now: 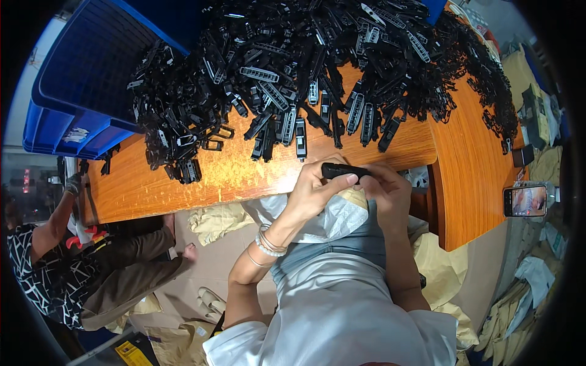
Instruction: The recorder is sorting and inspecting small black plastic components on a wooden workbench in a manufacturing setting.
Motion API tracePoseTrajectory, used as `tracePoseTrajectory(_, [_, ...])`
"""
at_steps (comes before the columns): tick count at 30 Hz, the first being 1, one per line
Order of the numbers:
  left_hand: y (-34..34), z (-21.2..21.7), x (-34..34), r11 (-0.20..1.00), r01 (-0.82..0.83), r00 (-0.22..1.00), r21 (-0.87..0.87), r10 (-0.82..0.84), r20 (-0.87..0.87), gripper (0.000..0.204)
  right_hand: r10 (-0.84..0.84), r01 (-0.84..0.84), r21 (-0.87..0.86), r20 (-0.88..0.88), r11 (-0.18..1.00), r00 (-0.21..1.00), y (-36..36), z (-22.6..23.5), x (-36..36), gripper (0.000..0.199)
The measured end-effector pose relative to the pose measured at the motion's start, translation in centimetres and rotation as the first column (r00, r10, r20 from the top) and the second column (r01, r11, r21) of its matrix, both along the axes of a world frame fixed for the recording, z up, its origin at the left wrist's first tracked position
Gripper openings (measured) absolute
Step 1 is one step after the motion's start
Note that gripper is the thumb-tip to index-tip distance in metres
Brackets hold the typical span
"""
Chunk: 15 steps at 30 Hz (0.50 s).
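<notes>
Just off the front edge of the wooden table [244,177], a small elongated black plastic part [342,171] is held between my two hands. My left hand [314,189] pinches its left end, the thumb lying along the near side. At the other end, my right hand [387,186] closes its fingers round the part, hiding that end. Beyond my hands a large heap of black plastic parts [293,67] spreads over the table. Several show pale ladder-like insides, and one such part [301,139] lies closest to my hands.
Blue plastic crates [85,79] stand at the table's left. A phone [525,201] is propped at the right beside a small black box [523,156]. On the left sits another person [55,268] in a patterned top. Brown sacks [442,262] lie on the floor.
</notes>
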<state>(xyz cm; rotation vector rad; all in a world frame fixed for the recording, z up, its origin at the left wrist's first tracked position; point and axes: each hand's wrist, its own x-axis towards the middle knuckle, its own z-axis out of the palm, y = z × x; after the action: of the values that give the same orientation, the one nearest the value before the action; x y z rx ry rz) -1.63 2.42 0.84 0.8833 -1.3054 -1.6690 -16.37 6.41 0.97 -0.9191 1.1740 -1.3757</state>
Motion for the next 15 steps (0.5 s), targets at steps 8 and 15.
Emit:
tracePoseTrajectory(8, [-5.1, 0.8, 2.0, 0.719, 0.146, 0.73, -0.68, 0.385, 0.564, 0.015, -0.067, 0.067, 0.049, 0.008, 0.997, 0.998, 0.3, -1.7, -1.1, 0.02])
tracePoseTrajectory(15, [-8.3, -0.5, 2.7, 0.493, 0.469, 0.528, -0.733, 0.509, 0.68, 0.019, -0.016, 0.014, 0.086, 0.02, 0.996, 1.0, 0.4, -2.6, -1.4, 0.019])
